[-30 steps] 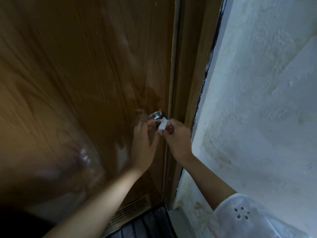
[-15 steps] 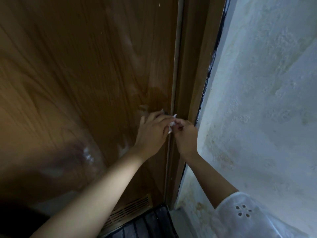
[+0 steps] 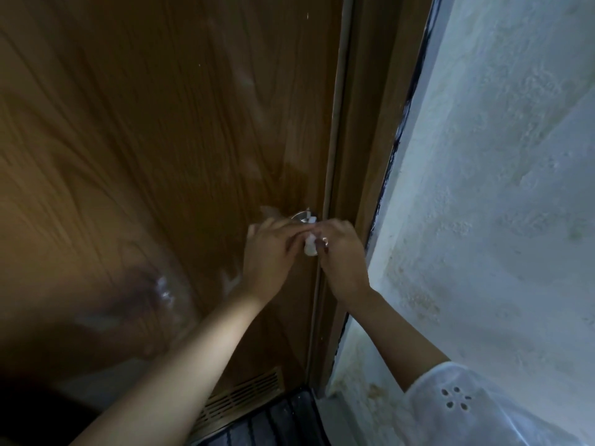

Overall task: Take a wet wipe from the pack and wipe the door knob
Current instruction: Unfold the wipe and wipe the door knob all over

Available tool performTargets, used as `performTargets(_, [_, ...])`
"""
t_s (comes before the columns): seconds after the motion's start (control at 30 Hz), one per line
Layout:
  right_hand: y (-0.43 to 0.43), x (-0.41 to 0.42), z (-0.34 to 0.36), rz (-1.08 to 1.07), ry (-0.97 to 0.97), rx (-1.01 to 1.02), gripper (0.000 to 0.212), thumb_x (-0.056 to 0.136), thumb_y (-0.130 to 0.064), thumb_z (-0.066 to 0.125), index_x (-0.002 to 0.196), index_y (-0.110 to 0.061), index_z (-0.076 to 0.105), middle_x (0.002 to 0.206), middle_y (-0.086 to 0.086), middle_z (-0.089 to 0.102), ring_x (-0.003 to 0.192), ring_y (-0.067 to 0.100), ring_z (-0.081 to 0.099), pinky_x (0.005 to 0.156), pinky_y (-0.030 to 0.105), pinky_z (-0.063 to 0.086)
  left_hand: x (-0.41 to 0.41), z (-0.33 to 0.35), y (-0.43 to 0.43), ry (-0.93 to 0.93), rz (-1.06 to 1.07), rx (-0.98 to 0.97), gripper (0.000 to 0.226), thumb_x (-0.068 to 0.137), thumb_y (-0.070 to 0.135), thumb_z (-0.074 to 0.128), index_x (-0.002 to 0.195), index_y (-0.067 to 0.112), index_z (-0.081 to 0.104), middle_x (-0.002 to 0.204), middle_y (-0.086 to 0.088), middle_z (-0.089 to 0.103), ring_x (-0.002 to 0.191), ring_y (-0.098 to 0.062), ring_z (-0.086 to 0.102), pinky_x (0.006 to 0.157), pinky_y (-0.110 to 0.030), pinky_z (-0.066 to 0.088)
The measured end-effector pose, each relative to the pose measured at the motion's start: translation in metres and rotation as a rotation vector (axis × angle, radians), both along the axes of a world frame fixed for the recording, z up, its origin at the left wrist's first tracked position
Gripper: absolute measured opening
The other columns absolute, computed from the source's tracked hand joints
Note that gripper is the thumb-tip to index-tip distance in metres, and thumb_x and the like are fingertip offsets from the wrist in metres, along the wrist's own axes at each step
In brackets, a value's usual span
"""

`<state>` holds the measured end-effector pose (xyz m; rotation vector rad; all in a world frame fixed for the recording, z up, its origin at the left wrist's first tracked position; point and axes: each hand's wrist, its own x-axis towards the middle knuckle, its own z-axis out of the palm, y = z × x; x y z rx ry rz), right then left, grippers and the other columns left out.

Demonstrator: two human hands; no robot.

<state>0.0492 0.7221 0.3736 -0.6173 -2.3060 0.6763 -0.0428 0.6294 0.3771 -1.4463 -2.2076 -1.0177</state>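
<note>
A silver door knob (image 3: 302, 216) sits on the brown wooden door (image 3: 161, 140), close to its right edge; only its upper rim shows above my fingers. My left hand (image 3: 270, 252) and my right hand (image 3: 341, 255) meet just below the knob. A small bunched white wet wipe (image 3: 310, 245) is pinched between the fingertips of both hands. The wipe pack is not in view.
The door frame (image 3: 357, 156) runs down beside the knob, and a rough white wall (image 3: 499, 204) fills the right side. A vent grille (image 3: 244, 397) sits at the door's foot above a dark striped mat (image 3: 280, 426).
My left hand rose over the knob and joined the right on the wipe. Both hands have since dropped a little, so the knob's rim shows again.
</note>
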Motion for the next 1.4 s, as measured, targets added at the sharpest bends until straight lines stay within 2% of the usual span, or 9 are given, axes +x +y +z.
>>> performTargets(0.13, [-0.004,-0.007,-0.007,0.082,-0.248,0.407,0.030,0.089,-0.026,0.057,0.115,-0.013,0.064,0.123,0.007,0.064,0.118,0.024,0.052,0.105,0.032,0.040,-0.003,-0.020,-0.013,-0.187,0.039,0.103,0.023,0.080,0.007,0.064,0.100,0.015,0.071,0.096,-0.005,0.073,0.092,-0.019,0.064,0.080,-0.021,0.040])
performTargets(0.23, [-0.007,-0.005,-0.007,0.001,-0.266,0.546,0.028,0.075,-0.021,0.074,0.101,-0.011,0.072,0.108,0.009,0.072,0.106,0.029,0.062,0.098,0.040,0.045,0.006,-0.032,-0.011,-0.352,0.050,0.200,0.021,0.080,0.004,0.065,0.098,0.012,0.071,0.095,-0.006,0.073,0.086,-0.007,0.062,0.076,0.002,0.037])
performTargets(0.47, [-0.004,0.003,-0.005,-0.098,0.009,0.440,0.017,0.078,-0.026,0.069,0.088,-0.013,0.074,0.091,0.006,0.076,0.086,0.027,0.069,0.083,0.037,0.051,0.008,-0.025,0.003,-0.412,-0.007,0.281,0.027,0.084,0.011,0.058,0.106,0.026,0.064,0.097,0.017,0.060,0.093,0.011,0.049,0.083,-0.007,0.038])
performTargets(0.6, [0.004,0.004,-0.007,-0.163,0.119,-0.014,0.024,0.089,-0.024,0.057,0.101,-0.008,0.070,0.100,0.011,0.073,0.092,0.024,0.064,0.085,0.031,0.049,0.007,-0.013,0.015,-0.288,-0.080,0.094,0.028,0.090,0.031,0.048,0.115,0.031,0.061,0.111,0.007,0.067,0.106,0.000,0.047,0.088,-0.025,0.038])
performTargets(0.73, [0.006,0.007,-0.017,-0.217,0.265,-0.579,0.019,0.092,-0.016,0.053,0.096,-0.012,0.071,0.095,0.005,0.072,0.082,0.013,0.062,0.066,0.009,0.042,0.011,-0.008,0.028,-0.089,-0.054,-0.142,0.034,0.094,0.037,0.034,0.121,0.036,0.055,0.125,0.011,0.059,0.120,-0.013,0.039,0.088,-0.028,0.020])
performTargets(0.9, [0.005,0.008,-0.023,-0.012,0.430,-1.730,0.012,0.089,-0.008,0.054,0.090,-0.007,0.065,0.085,0.009,0.071,0.082,0.020,0.068,0.068,0.028,0.052,0.018,-0.011,0.027,-0.075,-0.003,-0.093,0.035,0.093,0.034,0.032,0.119,0.037,0.055,0.127,0.015,0.056,0.123,-0.012,0.036,0.092,-0.035,0.029])
performTargets(1.0, [-0.001,0.006,-0.025,0.050,0.457,-1.998,0.025,0.089,-0.007,0.053,0.113,-0.003,0.057,0.096,0.015,0.065,0.095,0.026,0.061,0.079,0.037,0.048,0.014,-0.016,0.023,-0.094,0.007,-0.095,0.032,0.093,0.034,0.035,0.119,0.038,0.055,0.127,0.014,0.056,0.120,-0.012,0.038,0.090,-0.031,0.028])
performTargets(1.2, [-0.012,0.005,-0.011,0.164,0.297,-1.969,0.029,0.089,-0.013,0.055,0.116,-0.003,0.057,0.095,0.013,0.066,0.091,0.024,0.061,0.073,0.036,0.049,0.010,-0.024,0.012,-0.187,0.022,-0.004,0.030,0.091,0.038,0.040,0.117,0.040,0.053,0.123,0.010,0.054,0.116,-0.010,0.039,0.089,-0.031,0.031])
performTargets(1.4, [-0.007,0.007,0.011,0.003,0.169,-1.449,0.012,0.088,-0.026,0.059,0.089,-0.017,0.067,0.086,0.000,0.072,0.087,0.015,0.064,0.070,0.028,0.042,0.005,-0.033,0.001,-0.433,0.052,0.133,0.024,0.093,0.029,0.040,0.109,0.032,0.057,0.110,0.004,0.055,0.104,-0.012,0.042,0.091,-0.041,0.040])
